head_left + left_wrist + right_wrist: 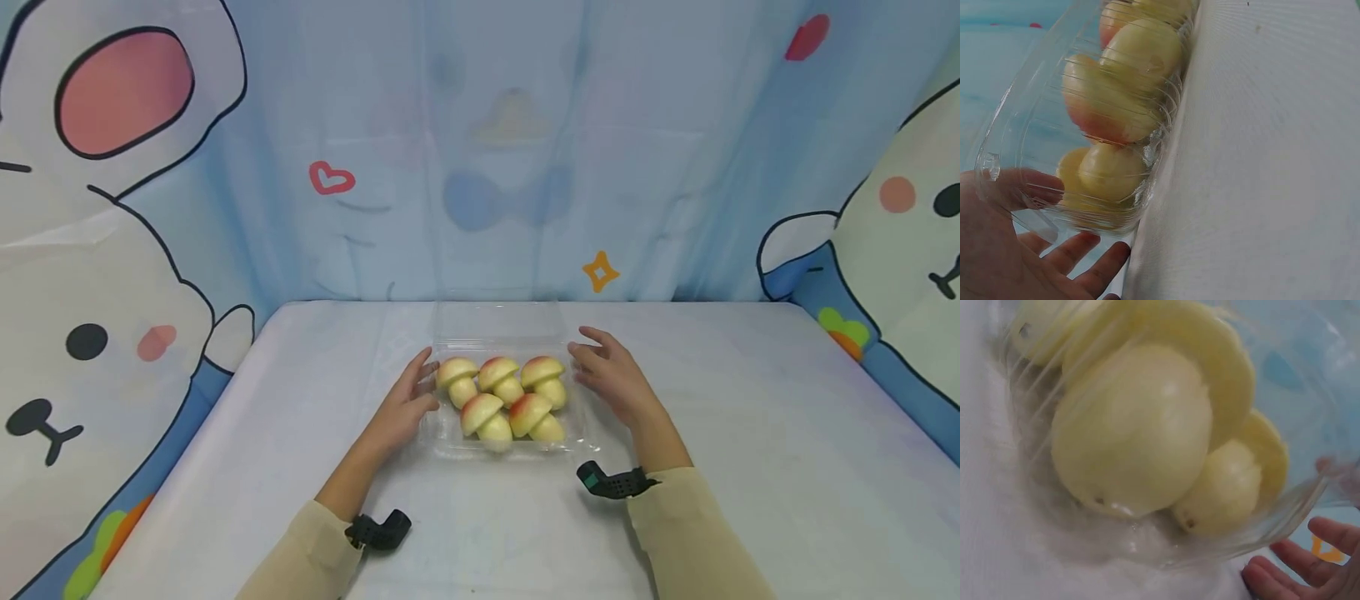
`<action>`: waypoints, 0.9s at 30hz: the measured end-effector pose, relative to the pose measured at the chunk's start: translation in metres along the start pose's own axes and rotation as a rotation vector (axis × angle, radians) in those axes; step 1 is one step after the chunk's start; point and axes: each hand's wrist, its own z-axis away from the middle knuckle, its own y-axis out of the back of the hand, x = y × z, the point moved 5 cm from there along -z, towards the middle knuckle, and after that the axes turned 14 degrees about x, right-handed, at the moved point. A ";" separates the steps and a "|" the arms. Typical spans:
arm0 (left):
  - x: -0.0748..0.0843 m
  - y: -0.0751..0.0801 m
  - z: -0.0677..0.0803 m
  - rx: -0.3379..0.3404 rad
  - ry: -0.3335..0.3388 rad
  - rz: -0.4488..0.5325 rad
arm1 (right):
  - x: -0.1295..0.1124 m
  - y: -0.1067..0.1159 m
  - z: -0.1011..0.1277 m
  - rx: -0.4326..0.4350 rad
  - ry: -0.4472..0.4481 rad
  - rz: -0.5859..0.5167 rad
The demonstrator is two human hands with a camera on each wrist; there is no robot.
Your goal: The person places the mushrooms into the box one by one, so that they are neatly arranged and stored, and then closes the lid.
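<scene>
Several toy-like mushrooms (491, 410), yellow with red-tinged caps, lie in two rows inside a clear plastic clamshell box (442, 440) on the table. At the box's left side is my left hand (405, 408), its fingers spread; in the left wrist view the thumb (1041, 186) lies at the rim and the other fingers extend beside the wall. My right hand (617, 379) is by the right side with fingers extended. In the right wrist view, those fingers (1300, 565) are next to the clear wall; whether they touch it I cannot tell.
The transparent lid (495, 321) is raised behind the box, toward the table's far edge. A white cloth (300, 417) covers the table. Behind it hangs a blue curtain (375, 233) with cartoon figures. A dark wrist camera is on each forearm.
</scene>
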 end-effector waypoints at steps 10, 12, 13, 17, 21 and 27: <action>0.000 0.001 -0.001 0.001 0.006 0.021 | 0.016 -0.009 -0.011 -0.046 -0.034 -0.154; 0.000 0.000 -0.001 -0.001 0.005 0.025 | 0.017 -0.011 -0.012 -0.059 -0.057 -0.174; 0.000 0.000 -0.001 -0.003 0.005 0.029 | 0.017 -0.012 -0.012 -0.064 -0.066 -0.180; -0.001 0.000 0.000 -0.006 0.005 0.036 | 0.016 -0.014 -0.013 -0.092 -0.059 -0.191; -0.002 0.000 0.000 -0.009 0.008 0.036 | 0.016 -0.014 -0.012 -0.101 -0.048 -0.193; -0.003 -0.001 -0.001 -0.014 0.008 0.032 | 0.020 -0.013 -0.014 -0.098 -0.045 -0.185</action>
